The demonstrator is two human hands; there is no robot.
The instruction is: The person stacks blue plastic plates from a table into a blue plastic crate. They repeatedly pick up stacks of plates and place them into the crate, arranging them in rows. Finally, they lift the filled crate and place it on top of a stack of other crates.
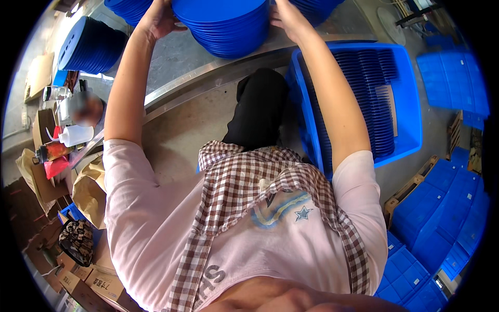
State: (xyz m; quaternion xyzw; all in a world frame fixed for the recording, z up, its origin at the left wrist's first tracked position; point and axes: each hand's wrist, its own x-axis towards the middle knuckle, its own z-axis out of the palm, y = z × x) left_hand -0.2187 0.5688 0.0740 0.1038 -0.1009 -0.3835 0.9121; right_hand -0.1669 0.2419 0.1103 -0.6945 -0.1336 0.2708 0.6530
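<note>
A tall stack of round blue plates (223, 26) stands on the metal table in front of me, its top partly cut off by the frame's upper edge. My left hand (160, 20) is against its left side, fingers curved toward the rims. On the opposite side, my right hand (289, 18) has its fingertips at the plates' edges. Both hands are partly out of frame, so the full grip is hidden. Further left on the table is another blue plate stack (93, 46), leaning. More blue stacks (127, 9) show behind my hands.
Right of my knee is a blue crate (408, 130) holding rows of dark blue plates and a piece of cardboard. Stacked blue bins (436, 208) stand on pallets at the right. A white squeeze bottle (77, 135), bags and cardboard boxes (101, 286) line the left side.
</note>
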